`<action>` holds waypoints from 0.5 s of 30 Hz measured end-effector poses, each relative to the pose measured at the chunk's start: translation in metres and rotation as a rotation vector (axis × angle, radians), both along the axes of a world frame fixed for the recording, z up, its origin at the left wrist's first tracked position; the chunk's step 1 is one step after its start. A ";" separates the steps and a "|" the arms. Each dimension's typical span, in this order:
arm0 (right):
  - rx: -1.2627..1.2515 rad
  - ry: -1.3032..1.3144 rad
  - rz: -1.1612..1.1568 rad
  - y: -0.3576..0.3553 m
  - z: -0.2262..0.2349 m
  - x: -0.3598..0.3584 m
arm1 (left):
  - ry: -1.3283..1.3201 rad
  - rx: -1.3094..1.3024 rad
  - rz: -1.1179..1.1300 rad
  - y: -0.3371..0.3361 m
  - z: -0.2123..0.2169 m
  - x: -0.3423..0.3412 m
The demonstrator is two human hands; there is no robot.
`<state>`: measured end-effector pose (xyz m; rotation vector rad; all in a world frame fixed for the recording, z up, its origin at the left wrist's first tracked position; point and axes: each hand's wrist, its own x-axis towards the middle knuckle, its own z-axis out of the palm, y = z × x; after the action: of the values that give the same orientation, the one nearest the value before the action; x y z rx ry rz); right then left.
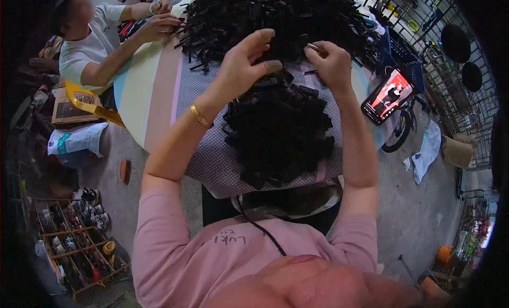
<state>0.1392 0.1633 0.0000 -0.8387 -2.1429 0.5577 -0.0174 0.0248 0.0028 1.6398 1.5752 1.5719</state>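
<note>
Two heaps of small black pieces lie on the patterned tablecloth (199, 130): a big far heap (233, 22) and a smaller near heap (281, 130). My left hand (249, 64) is raised over the gap between them, thumb and fingers apart, nothing visible between them. To its right, my right hand (334, 67) is closed in a pinch, with a small, thin dark piece (315, 47) sticking out at the fingertips. What kind of piece it is, I cannot make out. Another loose dark piece (310, 72) lies just below the right hand.
A phone (389, 96) with a lit screen stands at the table's right edge, near a dark blue crate (400, 48). At the far left a person (98, 43) in a white shirt has both hands by the far heap. A shoe rack (79, 244) stands on the floor, lower left.
</note>
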 end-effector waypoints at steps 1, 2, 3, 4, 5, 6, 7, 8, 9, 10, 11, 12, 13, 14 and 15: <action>-0.159 0.128 0.115 0.000 -0.005 -0.002 | -0.018 0.077 -0.036 0.004 -0.005 0.003; -0.158 0.127 0.113 -0.006 -0.002 -0.002 | -0.037 0.154 -0.077 0.007 -0.007 0.006; -0.280 0.215 0.227 -0.020 0.000 -0.004 | -0.036 0.152 -0.073 0.006 -0.007 0.005; -0.403 0.303 0.342 -0.033 0.001 -0.007 | -0.071 0.105 -0.148 0.004 -0.007 0.005; -0.454 0.302 0.351 -0.042 0.002 -0.008 | -0.108 0.059 -0.227 0.003 -0.006 0.006; -0.455 0.302 0.351 -0.048 0.003 -0.008 | -0.108 0.059 -0.227 0.002 -0.003 0.006; -0.507 0.306 0.394 -0.053 0.003 -0.008 | -0.204 0.044 -0.271 0.001 0.000 0.006; -0.557 0.311 0.436 -0.055 0.004 -0.008 | -0.298 0.030 -0.316 0.000 0.003 0.005; -0.556 0.318 0.488 -0.054 0.004 -0.009 | -0.298 0.031 -0.316 -0.001 0.004 0.005; -0.555 0.318 0.488 -0.055 0.008 -0.006 | -0.391 0.050 -0.326 -0.001 0.005 0.005; -0.609 0.331 0.478 -0.058 0.017 -0.002 | -0.485 0.069 -0.333 -0.002 0.006 0.004; -0.664 0.342 0.467 -0.060 0.022 0.000 | -0.485 0.070 -0.331 -0.004 0.008 0.005; -0.664 0.341 0.469 -0.059 0.021 -0.001 | -0.439 0.060 -0.269 -0.005 0.010 0.007; -0.559 0.367 0.464 -0.058 0.019 -0.002 | -0.393 0.049 -0.208 -0.007 0.012 0.008; -0.455 0.391 0.459 -0.058 0.017 -0.002 | -0.393 0.049 -0.208 -0.008 0.011 0.011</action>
<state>0.1372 0.1054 0.0166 -0.4053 -1.8610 1.3632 -0.0066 0.0170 0.0141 1.3608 1.1365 1.7027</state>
